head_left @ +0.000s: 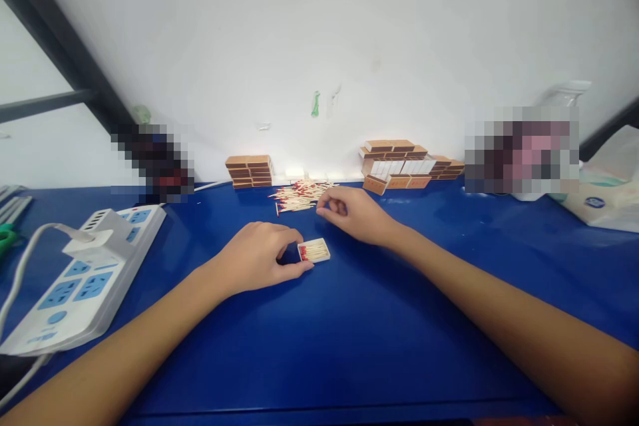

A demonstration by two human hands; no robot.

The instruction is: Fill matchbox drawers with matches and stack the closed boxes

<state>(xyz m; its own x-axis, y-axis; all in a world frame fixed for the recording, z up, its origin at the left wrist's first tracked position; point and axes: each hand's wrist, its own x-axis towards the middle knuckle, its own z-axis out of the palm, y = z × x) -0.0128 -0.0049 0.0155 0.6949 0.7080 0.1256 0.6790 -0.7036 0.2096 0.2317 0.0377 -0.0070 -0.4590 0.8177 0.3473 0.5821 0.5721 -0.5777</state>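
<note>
Head: right hand (349, 212), contents unclear.

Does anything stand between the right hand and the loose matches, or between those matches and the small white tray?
Nothing visible does. The right hand is beside the loose matches, with nothing seen between them; from there to the small white tray, held by the left hand, only blue tabletop shows.

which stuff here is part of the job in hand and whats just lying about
Part of it, it seems:
match tray, gripped by the left hand
loose matches, beside the right hand
matchbox stacks, probably

Apparently just lying about:
power strip
white packet, far right
</note>
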